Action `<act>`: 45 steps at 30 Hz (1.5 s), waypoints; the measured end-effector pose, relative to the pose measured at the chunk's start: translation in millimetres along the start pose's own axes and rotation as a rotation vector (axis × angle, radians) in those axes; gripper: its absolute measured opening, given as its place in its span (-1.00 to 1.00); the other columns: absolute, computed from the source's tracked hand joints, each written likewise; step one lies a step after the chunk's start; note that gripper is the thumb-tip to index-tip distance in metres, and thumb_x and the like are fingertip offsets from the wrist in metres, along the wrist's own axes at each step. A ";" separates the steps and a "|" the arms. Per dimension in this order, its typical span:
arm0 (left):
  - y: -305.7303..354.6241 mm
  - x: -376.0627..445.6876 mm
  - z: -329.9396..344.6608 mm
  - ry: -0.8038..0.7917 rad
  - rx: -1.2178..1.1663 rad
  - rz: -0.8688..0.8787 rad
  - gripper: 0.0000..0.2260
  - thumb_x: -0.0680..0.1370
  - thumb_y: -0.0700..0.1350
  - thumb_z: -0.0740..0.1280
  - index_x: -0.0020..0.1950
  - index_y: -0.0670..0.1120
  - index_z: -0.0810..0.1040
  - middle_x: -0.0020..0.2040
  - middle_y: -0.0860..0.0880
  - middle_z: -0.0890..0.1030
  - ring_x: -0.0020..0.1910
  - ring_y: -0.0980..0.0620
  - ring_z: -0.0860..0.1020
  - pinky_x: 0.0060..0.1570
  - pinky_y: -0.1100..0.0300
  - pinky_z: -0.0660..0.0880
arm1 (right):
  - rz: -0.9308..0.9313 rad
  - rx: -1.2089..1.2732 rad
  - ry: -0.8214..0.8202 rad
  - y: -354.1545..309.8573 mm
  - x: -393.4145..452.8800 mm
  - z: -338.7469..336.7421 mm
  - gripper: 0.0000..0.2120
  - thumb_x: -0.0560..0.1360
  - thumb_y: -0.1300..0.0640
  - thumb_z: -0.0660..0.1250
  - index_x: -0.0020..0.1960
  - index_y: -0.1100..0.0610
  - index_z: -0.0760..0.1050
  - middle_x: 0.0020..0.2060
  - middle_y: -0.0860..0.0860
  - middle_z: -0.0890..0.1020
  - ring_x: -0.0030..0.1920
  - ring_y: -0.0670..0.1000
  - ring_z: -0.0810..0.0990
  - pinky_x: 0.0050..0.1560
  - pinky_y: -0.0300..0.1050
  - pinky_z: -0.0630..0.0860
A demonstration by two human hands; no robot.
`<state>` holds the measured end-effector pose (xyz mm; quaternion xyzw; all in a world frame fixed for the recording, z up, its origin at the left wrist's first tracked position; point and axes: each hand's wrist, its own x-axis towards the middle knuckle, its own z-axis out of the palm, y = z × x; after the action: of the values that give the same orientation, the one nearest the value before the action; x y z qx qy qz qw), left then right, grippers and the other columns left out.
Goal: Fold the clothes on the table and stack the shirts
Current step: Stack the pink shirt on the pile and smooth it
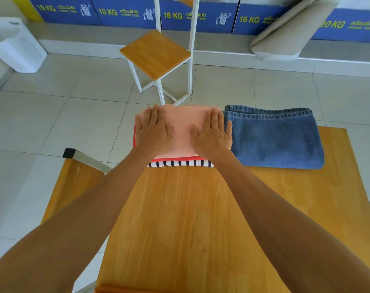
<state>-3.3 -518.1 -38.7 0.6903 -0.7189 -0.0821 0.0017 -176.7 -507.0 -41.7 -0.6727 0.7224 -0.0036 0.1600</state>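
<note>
A folded pink shirt [183,125] lies on top of a stack at the far edge of the wooden table [180,218]. Under it a red shirt [175,158] shows as a thin edge, and below that a white shirt with dark stripes [180,163]. My left hand [153,130] lies flat on the pink shirt's left side, fingers spread. My right hand [211,133] lies flat on its right side. Neither hand grips anything. Folded blue jeans [273,138] lie to the right of the stack, touching it.
A wooden chair [74,176] stands at the table's left side. Beyond the table on the tiled floor are a wooden stool with white legs [155,53], a white laundry basket [15,45] at far left, and a blue wall panel [180,15].
</note>
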 end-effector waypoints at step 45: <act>-27.3 -28.4 -14.7 -0.045 -0.601 -0.262 -0.53 0.68 0.02 -0.03 0.58 0.06 -0.06 0.49 -0.13 0.26 0.42 -0.15 0.31 0.32 -0.01 0.31 | -0.100 -0.001 -0.045 -2.3 -32.7 -5.0 -0.39 0.65 -0.16 -0.10 0.62 0.07 -0.08 0.61 0.09 -0.06 0.59 0.16 -0.19 0.50 0.35 -0.23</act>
<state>26.9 -492.5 -24.3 0.7435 -0.5674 -0.3054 0.1788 -174.2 -476.4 -29.1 -0.7079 0.6842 0.0038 0.1753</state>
